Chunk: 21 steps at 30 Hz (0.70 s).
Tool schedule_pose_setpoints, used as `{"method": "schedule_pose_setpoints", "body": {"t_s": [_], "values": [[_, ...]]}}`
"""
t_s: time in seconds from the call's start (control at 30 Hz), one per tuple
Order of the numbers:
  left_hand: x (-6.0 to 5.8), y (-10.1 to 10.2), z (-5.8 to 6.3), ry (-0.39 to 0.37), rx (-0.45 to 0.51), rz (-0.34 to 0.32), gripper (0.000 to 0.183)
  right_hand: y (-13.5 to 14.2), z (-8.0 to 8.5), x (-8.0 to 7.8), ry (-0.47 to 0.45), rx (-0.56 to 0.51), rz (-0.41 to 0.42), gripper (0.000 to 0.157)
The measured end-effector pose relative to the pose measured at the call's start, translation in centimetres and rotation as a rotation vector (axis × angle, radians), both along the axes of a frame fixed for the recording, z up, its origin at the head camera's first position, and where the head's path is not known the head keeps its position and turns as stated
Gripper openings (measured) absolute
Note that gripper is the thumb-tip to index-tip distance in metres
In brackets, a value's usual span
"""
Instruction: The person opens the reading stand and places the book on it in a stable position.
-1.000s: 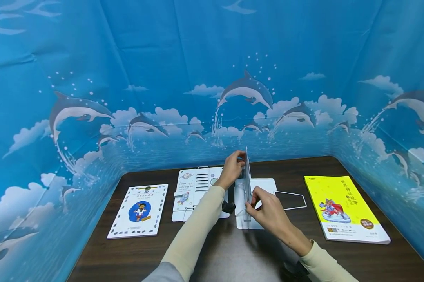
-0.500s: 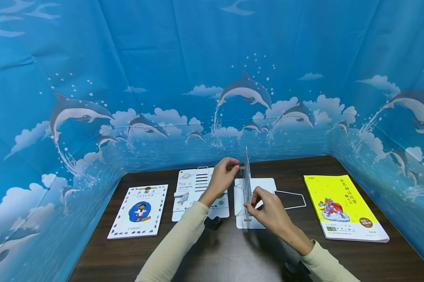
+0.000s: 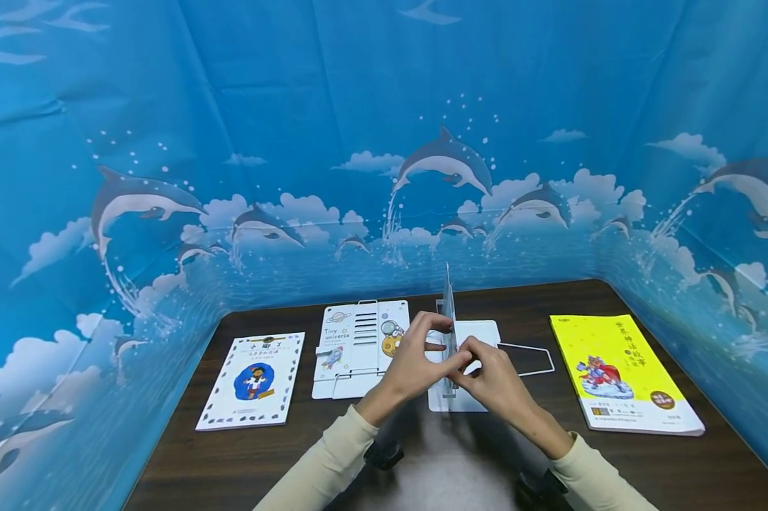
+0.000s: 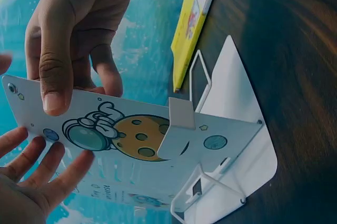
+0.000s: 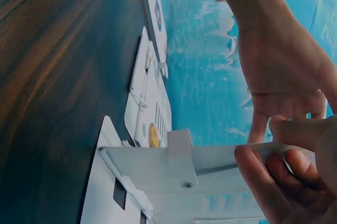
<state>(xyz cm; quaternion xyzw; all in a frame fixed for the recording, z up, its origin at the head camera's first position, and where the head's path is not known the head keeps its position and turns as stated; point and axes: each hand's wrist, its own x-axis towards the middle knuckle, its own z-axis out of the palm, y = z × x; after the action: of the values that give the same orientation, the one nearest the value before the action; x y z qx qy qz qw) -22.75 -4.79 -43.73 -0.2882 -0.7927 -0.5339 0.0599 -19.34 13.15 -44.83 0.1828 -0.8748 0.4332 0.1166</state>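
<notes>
A white book stand (image 3: 448,301) has its panel upright, edge-on in the head view, with its base (image 3: 467,404) flat on the table. In the left wrist view, the panel (image 4: 208,153) shows a printed astronaut and yellow moon. My right hand (image 3: 499,387) pinches the panel's near edge, thumb (image 4: 55,84) on the printed face and fingers behind. My left hand (image 3: 412,365) reaches across from the left, its fingers (image 4: 55,155) spread and nearly straight against the printed face. Both thumbs come close together at the near edge in the head view.
A second white stand (image 3: 339,355), printed "Tiny universe", lies flat to the left. Beyond it lies a white book (image 3: 253,383); a yellow book (image 3: 614,369) lies at the right. A wire support (image 3: 527,360) sticks out right of the base. Blue dolphin-print cloth (image 3: 333,177) surrounds the dark table.
My left hand has let go of the panel's far upper part, drawn back left, then come nearer to touch the panel's face beside my right hand. The right hand keeps its pinch.
</notes>
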Motion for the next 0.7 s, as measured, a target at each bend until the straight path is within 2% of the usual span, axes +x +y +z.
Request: {"method": "schedule_pose_setpoints", "body": {"t_s": [0.1, 0.17, 0.27, 0.37, 0.47, 0.6, 0.7], "values": [[0.3, 0.2, -0.1, 0.0, 0.001, 0.017, 0.052, 1.3, 0.5, -0.7, -0.134, -0.004, 0.115, 0.024], [0.3, 0.4, -0.2, 0.002, 0.017, 0.015, 0.051, 2.5, 1.1, -1.7, -0.236, -0.032, 0.171, 0.018], [0.5, 0.6, -0.3, 0.003, 0.035, 0.014, 0.051, 4.0, 1.9, -4.1, -0.315, -0.093, 0.142, 0.014], [0.7, 0.8, -0.5, 0.004, 0.036, 0.017, 0.052, 4.5, 2.5, -7.0, -0.31, -0.136, 0.032, 0.014], [1.0, 0.9, -0.6, -0.001, 0.037, 0.014, 0.052, 4.4, 3.0, -9.8, -0.307, -0.155, -0.023, 0.021], [1.3, 0.9, -0.8, 0.013, 0.04, 0.015, 0.051, 3.9, 3.5, -12.9, -0.297, -0.187, -0.018, 0.035], [1.4, 0.9, -1.2, 0.016, 0.025, 0.017, 0.052, 3.6, 3.5, -14.4, -0.298, -0.199, 0.043, 0.049]]}}
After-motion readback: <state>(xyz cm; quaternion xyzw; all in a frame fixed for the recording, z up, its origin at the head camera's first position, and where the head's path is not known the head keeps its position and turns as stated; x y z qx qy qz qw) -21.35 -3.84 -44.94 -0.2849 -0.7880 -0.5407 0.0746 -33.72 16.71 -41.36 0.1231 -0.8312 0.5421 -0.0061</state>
